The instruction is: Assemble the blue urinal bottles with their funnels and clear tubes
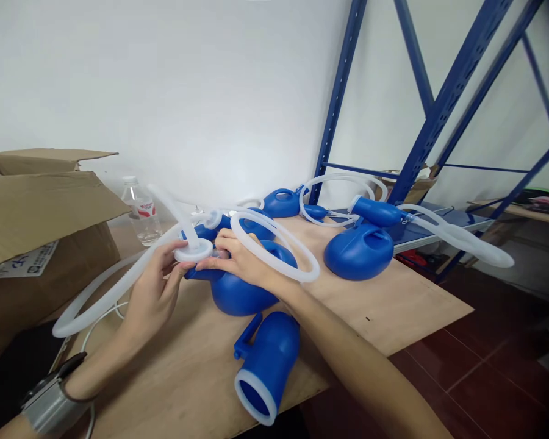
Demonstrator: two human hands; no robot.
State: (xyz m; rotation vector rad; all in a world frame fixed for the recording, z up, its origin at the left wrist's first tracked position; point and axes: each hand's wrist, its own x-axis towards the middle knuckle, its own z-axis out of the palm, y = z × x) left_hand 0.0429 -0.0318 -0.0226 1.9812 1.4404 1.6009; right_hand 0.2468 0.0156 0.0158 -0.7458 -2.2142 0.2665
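White cap (194, 250), a flat plastic disc with a pale tube rising from its top, sits above the middle-left of the table, between both hands. Working left to right, I see one cardboard box (41, 225), its flaps raised, then one clear plastic bottle (141, 213). The left hand (154, 286) grips the cap's rim between thumb and fingers. The right hand (238, 259) has its fingers curled at the cap's right edge; I can't tell whether they grip it. One ridged, translucent hose (281, 244) loops over that hand. I count at least four rounded, smooth blue containers; the nearest container (277, 347) lies with its round, white-rimmed mouth towards me on the wooden tabletop (402, 311). At right stands one perforated metal rack (452, 85).
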